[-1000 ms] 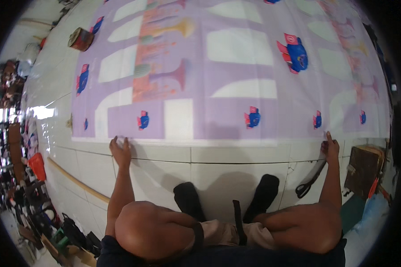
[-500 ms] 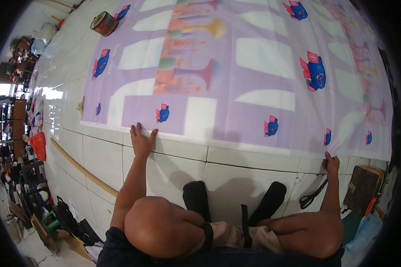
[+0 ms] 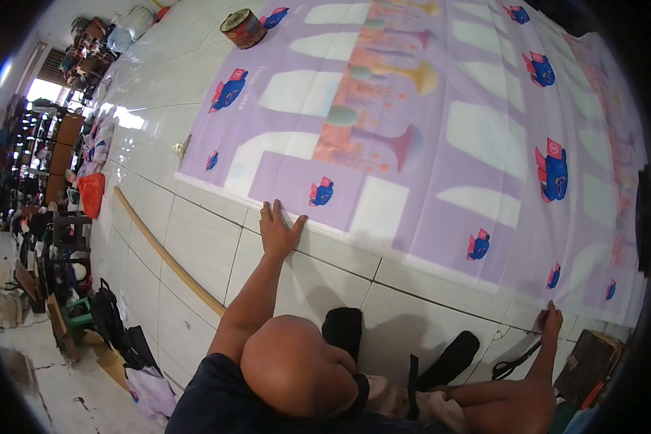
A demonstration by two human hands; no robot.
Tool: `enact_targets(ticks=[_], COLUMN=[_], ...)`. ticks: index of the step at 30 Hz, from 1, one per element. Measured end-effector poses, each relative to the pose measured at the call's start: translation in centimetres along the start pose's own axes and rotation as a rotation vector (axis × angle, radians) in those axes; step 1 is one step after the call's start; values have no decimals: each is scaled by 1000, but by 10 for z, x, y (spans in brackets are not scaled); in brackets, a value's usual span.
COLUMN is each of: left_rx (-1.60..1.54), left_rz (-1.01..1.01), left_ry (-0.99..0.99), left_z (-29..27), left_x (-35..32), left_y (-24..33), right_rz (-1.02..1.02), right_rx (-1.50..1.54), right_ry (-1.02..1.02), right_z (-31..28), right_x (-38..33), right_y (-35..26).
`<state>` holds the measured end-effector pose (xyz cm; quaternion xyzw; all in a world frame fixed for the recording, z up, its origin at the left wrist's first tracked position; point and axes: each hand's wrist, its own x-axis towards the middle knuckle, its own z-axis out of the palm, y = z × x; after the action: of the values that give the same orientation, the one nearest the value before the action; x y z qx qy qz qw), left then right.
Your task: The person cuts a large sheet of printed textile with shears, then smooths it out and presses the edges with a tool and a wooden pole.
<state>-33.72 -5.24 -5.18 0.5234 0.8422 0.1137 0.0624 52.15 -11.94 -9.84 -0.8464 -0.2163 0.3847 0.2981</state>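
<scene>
Nearest in view are 2 black-socked feet on the white tiled floor, between the 2 outstretched arms. The left hand lies flat, fingers spread and closed on nothing, its fingertips on the near edge of a large lilac printed sheet; pressing down like this looks meant to keep that edge flush with the tiles. The right hand is well apart from it, at the sheet's near right corner. Its fingers seem to pinch the edge there, but it is too small to tell whether it grips or only presses. Just beside that hand lie a black strap and a dark box.

The sheet spreads away from both hands across the floor, mostly smooth, with slight waves toward the right. It carries pale arch-shaped panels, a strip of orange and purple horn-like figures, and scattered blue and red emblems.

Left of the left hand a long wooden stick lies slantwise on the tiles. Far beyond, a round patterned tin sits on the sheet's far left corner, seemingly as a weight. Cluttered shelves line the far left.
</scene>
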Motion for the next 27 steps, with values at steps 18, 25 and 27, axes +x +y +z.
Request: enact_targets(ticks=[18, 25, 27], left_rx=[-54, 139, -78], left_rz=[-41, -47, -83], left_ry=[21, 10, -54], left_z=[-4, -4, 19], left_x=[8, 6, -1], left_y=[18, -58, -3], right_rz=[-22, -31, 4], right_rx=[233, 140, -111], right_ry=[123, 46, 126], right_z=[-17, 55, 3], right_x=[8, -30, -21], right_y=[22, 2, -9])
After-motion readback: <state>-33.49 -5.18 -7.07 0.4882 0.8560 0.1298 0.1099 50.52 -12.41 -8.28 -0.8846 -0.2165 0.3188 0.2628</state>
